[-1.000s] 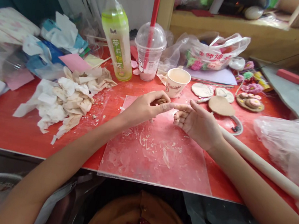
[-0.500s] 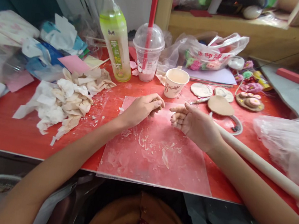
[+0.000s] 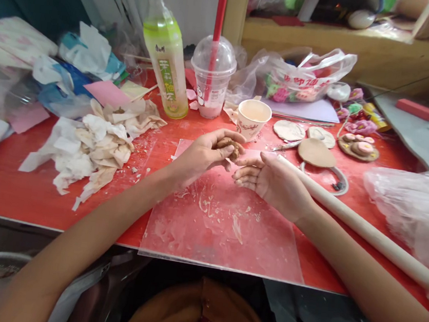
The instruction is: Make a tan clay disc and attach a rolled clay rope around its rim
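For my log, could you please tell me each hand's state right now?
Left hand: closed, holding a brown lump.
Right hand: open, fingers slightly bent, nothing visibly held.

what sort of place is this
Probably a craft corner for clay work, though whether at home or in a classroom I can't tell: the left hand holds a brown clay-like lump, pale scraps litter a clear sheet, and a long pale rod lies nearby.

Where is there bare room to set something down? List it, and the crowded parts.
Bare: front left of the red table, between the crumpled tissues and near edge; a smaller patch between the pale rod and the plastic bag at right. The clear board is open at its front but smeared. Crowded: the back, with bottle, domed cup and paper cup.
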Demonstrator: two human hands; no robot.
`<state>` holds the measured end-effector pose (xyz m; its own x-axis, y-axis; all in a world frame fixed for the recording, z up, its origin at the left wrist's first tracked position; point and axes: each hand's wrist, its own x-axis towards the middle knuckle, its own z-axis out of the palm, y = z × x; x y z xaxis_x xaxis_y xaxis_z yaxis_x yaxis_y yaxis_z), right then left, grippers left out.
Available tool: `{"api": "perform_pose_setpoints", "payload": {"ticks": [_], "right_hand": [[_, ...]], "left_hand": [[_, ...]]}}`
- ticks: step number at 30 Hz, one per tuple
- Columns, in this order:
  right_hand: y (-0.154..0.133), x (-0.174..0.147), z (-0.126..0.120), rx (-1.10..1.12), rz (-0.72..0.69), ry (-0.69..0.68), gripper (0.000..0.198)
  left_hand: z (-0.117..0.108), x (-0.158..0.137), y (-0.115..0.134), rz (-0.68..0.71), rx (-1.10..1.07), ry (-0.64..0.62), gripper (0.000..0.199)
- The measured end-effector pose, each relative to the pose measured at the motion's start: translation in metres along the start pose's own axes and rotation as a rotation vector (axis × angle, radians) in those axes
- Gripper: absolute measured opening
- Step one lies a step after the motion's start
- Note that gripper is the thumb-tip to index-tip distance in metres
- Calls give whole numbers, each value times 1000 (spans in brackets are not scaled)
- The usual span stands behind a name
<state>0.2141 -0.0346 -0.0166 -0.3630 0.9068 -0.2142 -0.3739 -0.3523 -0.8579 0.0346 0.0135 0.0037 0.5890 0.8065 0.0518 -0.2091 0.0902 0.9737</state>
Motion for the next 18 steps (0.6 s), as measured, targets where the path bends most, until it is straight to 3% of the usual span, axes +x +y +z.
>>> {"api": "perform_pose_setpoints", "payload": {"ticks": [4, 13, 16, 18], "right_hand": [[-5, 0, -1, 61, 36, -16, 39], [-8, 1, -3, 33, 25, 71, 44], [-8, -1, 2, 76, 22, 70, 42], [-9, -1, 15, 152, -14, 50, 39]], "left_hand": [[-2, -1, 9, -12, -83, 111, 16], [-1, -2, 15, -143, 103, 345, 49], [4, -6, 15, -19, 249, 399, 45], [14, -12, 13, 131, 397, 418, 29]]}}
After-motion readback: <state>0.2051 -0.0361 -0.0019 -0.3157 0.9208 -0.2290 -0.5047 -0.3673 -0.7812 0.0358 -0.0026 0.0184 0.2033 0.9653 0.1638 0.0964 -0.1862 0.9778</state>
